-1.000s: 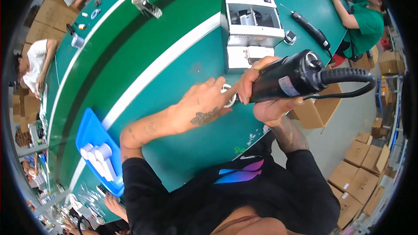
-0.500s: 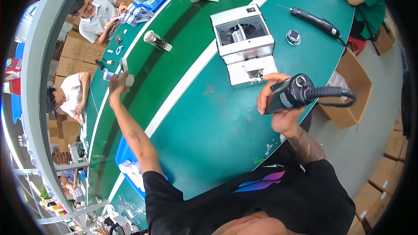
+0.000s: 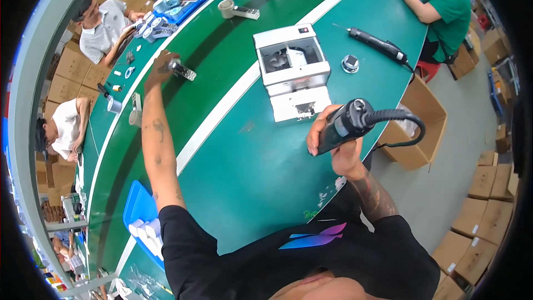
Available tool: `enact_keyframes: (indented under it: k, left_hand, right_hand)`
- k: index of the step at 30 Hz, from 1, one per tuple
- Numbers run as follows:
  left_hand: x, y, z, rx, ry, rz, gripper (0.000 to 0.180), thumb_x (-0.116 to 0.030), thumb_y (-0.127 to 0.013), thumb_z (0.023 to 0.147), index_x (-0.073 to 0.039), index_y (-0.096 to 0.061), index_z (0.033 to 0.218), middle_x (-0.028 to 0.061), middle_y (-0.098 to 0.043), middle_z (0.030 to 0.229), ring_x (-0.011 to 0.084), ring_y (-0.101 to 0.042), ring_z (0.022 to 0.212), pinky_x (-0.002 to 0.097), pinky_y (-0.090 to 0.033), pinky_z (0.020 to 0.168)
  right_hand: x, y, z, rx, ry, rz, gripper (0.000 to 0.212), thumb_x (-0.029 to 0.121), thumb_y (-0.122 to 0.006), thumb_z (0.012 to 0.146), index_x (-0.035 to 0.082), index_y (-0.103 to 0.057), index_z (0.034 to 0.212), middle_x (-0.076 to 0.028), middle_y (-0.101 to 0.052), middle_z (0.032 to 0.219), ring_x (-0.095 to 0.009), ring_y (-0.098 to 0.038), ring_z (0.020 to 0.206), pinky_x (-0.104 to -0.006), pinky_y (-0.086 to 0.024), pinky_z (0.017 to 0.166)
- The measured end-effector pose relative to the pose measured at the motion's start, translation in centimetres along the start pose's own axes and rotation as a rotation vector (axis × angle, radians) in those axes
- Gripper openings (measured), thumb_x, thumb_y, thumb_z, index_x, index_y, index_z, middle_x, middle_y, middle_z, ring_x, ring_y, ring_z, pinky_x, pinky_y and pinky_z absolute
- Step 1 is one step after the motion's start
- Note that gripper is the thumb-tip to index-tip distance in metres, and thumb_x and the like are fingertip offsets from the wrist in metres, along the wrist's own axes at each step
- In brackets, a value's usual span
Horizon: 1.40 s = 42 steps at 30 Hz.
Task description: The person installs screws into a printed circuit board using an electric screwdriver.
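My right hand [image 3: 335, 138] is wrapped round a black corded electric screwdriver [image 3: 351, 125], its thick cable looping off to the right; its tip is hidden. My left hand [image 3: 162, 69] reaches far over the green conveyor belt, its fingers closed round the round end of a white handheld device [image 3: 183, 70] with a dark panel along its handle. Beside my left forearm a similar white device [image 3: 135, 112] rests on the belt. A silver and white screw feeder [image 3: 293, 72] stands on the green table in front of my right hand.
A second electric screwdriver [image 3: 377, 43] and a small round part [image 3: 350, 64] lie beyond the feeder. More devices [image 3: 239, 10] sit farther along the belt. A blue bin [image 3: 136, 203] with white parts is by my left elbow, an open carton [image 3: 427, 128] at right. Co-workers sit around.
My left hand has left one white device on the belt and moved forward and right to another. My right hand still holds the electric screwdriver. The whole view has shifted.
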<state>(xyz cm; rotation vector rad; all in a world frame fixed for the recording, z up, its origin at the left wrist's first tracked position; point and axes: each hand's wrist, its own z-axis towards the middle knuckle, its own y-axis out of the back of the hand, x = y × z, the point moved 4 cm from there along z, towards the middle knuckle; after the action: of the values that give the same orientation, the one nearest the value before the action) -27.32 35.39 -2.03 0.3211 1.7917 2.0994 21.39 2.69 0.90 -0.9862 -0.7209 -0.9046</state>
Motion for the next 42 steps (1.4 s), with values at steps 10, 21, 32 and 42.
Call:
enact_keyframes:
  k: [10,21,32,42]
  left_hand:
    - [-30.5,8.5,-12.0,0.437,-0.064,-0.053,0.035,-0.028,-0.080,0.075,-0.010,-0.069,0.104,0.0151,-0.061,0.092,0.0334,-0.064,0.089,0.0440,-0.052,0.076]
    - [-42.2,3.8,-17.3,0.206,-0.283,0.199,0.028,-0.035,-0.066,0.090,-0.010,-0.066,0.103,0.0104,-0.057,0.090,0.0236,-0.063,0.072,0.0338,-0.050,0.047]
    - [-42.6,3.0,-17.2,0.139,-0.254,0.172,0.035,-0.039,-0.069,0.086,-0.008,-0.067,0.103,0.0101,-0.058,0.089,0.0227,-0.062,0.072,0.0302,-0.051,0.046]
    - [-42.7,2.8,-17.4,0.136,-0.253,0.186,0.036,-0.038,-0.070,0.085,-0.008,-0.067,0.105,0.0105,-0.059,0.090,0.0228,-0.062,0.072,0.0302,-0.051,0.046]
  right_hand:
    - [6.6,-0.7,8.1,-0.054,0.210,-0.088,0.098,0.089,-0.036,0.079,0.001,-0.042,0.120,-0.005,-0.049,0.061,-0.014,-0.047,0.043,-0.0285,-0.041,0.042]
    - [3.8,-2.5,8.2,-0.035,0.194,-0.325,0.087,0.075,-0.037,0.092,-0.007,-0.045,0.119,-0.007,-0.054,0.062,-0.010,-0.049,0.046,-0.0238,-0.040,0.044]
    - [3.3,0.2,4.7,-0.182,0.064,-0.201,0.095,0.085,-0.039,0.083,-0.001,-0.039,0.123,-0.006,-0.048,0.060,-0.013,-0.047,0.042,-0.0269,-0.041,0.041]
    - [1.9,0.5,3.5,-0.128,0.050,-0.166,0.093,0.088,-0.041,0.079,0.003,-0.041,0.117,-0.005,-0.049,0.060,-0.013,-0.047,0.043,-0.0271,-0.041,0.042]
